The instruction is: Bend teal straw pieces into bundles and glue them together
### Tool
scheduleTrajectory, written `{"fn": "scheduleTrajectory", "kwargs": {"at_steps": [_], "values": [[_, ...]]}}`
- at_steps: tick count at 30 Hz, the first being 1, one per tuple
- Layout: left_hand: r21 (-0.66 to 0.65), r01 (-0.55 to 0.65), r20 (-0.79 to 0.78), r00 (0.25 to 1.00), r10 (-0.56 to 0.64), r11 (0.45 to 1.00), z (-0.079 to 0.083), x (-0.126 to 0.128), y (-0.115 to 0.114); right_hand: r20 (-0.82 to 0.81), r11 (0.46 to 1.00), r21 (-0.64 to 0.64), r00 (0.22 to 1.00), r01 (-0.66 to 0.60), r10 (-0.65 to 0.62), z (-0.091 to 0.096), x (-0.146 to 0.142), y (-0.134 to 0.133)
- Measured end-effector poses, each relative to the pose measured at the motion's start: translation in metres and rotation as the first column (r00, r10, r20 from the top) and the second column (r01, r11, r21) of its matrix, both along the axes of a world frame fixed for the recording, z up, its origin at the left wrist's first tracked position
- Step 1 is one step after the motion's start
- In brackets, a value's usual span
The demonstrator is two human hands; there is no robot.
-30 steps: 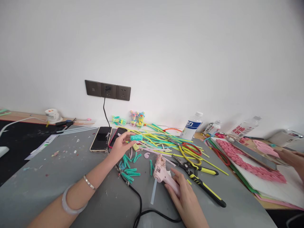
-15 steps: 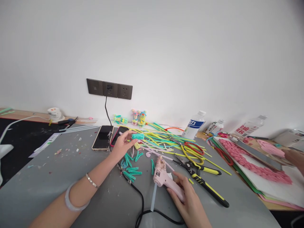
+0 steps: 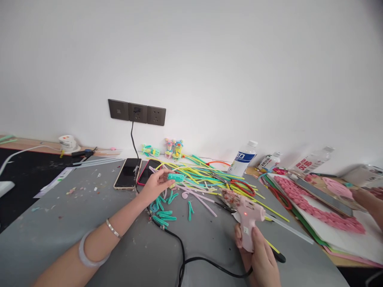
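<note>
Off the grey table (image 3: 60,223), right hand (image 3: 263,259) now grips the glue gun (image 3: 247,213) upright; left hand (image 3: 152,185) still pinches teal bundle (image 3: 176,177).

The left arm stretches far forward, bare and held low, with the wrist straight. The left hand (image 3: 153,184) is turned on its side, and its thumb and fingers pinch a small teal roll (image 3: 176,177). The right hand (image 3: 261,260) stays close to the body, its back facing up. Its fingers wrap tight around the handle of a pink glue gun (image 3: 245,210). The two hands are well apart.
</note>
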State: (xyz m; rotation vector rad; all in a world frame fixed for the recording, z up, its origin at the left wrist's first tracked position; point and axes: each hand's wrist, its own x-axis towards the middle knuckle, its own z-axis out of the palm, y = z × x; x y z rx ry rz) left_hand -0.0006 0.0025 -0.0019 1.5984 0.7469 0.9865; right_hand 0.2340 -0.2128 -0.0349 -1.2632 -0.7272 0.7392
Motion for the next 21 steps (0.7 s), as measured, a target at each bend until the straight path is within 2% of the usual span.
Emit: {"fn": "scheduleTrajectory", "kwargs": {"at_steps": [3, 5, 8, 11, 13, 16, 19, 20, 21], "values": [[0.030, -0.056, 0.049, 0.997, 0.054, 0.998, 0.004, -0.002, 0.003, 0.003, 0.998, -0.005, 0.998, 0.060, -0.060, 0.000, -0.005, -0.003], [0.078, -0.116, 0.098, 0.989, 0.108, 0.990, 0.016, -0.007, 0.005, -0.031, 0.999, -0.026, 0.999, 0.027, -0.028, 0.002, -0.008, -0.003], [0.151, -0.259, 0.164, 0.958, 0.234, 0.954, 0.052, -0.026, 0.004, -0.099, 0.995, 0.004, 0.990, -0.104, 0.104, 0.019, -0.016, 0.006], [0.222, -0.367, 0.161, 0.928, 0.337, 0.903, 0.094, -0.061, -0.007, -0.101, 0.963, 0.092, 0.960, -0.254, 0.263, 0.054, -0.033, 0.031], [0.234, -0.394, 0.084, 0.919, 0.385, 0.889, 0.114, -0.094, -0.022, -0.070, 0.916, 0.136, 0.919, -0.377, 0.389, 0.079, -0.051, 0.055], [0.152, -0.558, 0.010, 0.826, 0.564, 0.816, 0.127, -0.149, -0.059, -0.018, 0.805, 0.160, 0.814, -0.571, 0.580, 0.100, -0.084, 0.094], [0.004, -0.599, -0.130, 0.794, 0.594, 0.801, 0.123, -0.192, -0.106, 0.097, 0.699, 0.121, 0.709, -0.705, 0.698, 0.100, -0.121, 0.130], [-0.051, -0.624, -0.169, 0.775, 0.609, 0.780, 0.120, -0.200, -0.122, 0.146, 0.660, 0.084, 0.664, -0.747, 0.733, 0.096, -0.134, 0.140], [-0.082, -0.688, -0.152, 0.723, 0.674, 0.721, 0.117, -0.206, -0.137, 0.206, 0.615, 0.040, 0.608, -0.788, 0.766, 0.091, -0.147, 0.149]]}}
